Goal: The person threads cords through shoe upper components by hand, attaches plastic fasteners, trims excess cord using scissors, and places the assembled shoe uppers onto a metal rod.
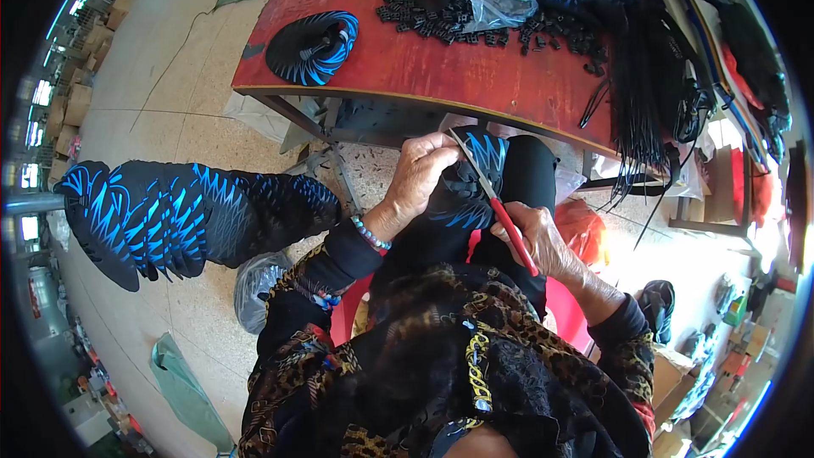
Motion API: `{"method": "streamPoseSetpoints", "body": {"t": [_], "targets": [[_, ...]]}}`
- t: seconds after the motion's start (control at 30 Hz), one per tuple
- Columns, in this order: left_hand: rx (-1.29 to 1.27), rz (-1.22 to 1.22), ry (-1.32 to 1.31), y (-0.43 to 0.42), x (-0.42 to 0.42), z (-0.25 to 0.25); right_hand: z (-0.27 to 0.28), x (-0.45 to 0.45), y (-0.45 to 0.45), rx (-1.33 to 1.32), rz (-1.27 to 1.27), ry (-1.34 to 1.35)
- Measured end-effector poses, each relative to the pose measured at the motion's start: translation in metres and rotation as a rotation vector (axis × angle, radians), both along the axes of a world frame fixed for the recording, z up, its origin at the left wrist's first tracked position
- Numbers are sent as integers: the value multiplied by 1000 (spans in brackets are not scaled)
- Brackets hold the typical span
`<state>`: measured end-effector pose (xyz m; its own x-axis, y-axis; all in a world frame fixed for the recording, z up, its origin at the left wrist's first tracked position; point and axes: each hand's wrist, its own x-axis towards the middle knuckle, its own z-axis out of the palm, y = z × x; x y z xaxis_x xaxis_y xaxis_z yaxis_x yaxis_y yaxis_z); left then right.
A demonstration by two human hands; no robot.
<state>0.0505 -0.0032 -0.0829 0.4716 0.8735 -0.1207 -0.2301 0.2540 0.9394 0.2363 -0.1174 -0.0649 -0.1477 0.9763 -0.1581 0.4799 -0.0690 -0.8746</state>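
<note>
A long, thin metal tool with red handles slants across my lap. My right hand is wrapped round the red part. At the tool's metal tip, my left hand pinches with thumb and fingers; what lies between them is too small to make out. Under the tool, a black shoe upper with blue stripes rests on my thigh, partly hidden by my left hand and the tool.
On the red table lie a striped upper, a heap of small black plastic pieces, a clear plastic bag and hanging black cords. Many striped uppers are stacked on a horizontal bar at left.
</note>
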Motion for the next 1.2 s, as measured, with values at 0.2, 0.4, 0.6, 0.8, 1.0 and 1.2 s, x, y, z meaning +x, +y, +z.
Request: {"method": "streamPoseSetpoints", "body": {"t": [0.2, 0.4, 0.6, 0.8, 1.0, 1.2], "targets": [[-36, 37, -3, 0, 2, -1, 13, 5, 19, -54, 22, -178], [-31, 61, 89, -5, 3, 4, 19, 28, 118, 316, -12, -706], [-15, 37, 101, -7, 5, 13, -30, 8, 200, 669, 14, -779], [-2, 28, 93, -7, -6, 5, -43, 56, 193, 724, -452, -669], [26, 3, 99, -6, -2, 2, -38, 146, 172, 517, -678, -940], [155, 55, 160, -14, -7, 8, -29, 140, 170, 330, -475, -1027]]}}
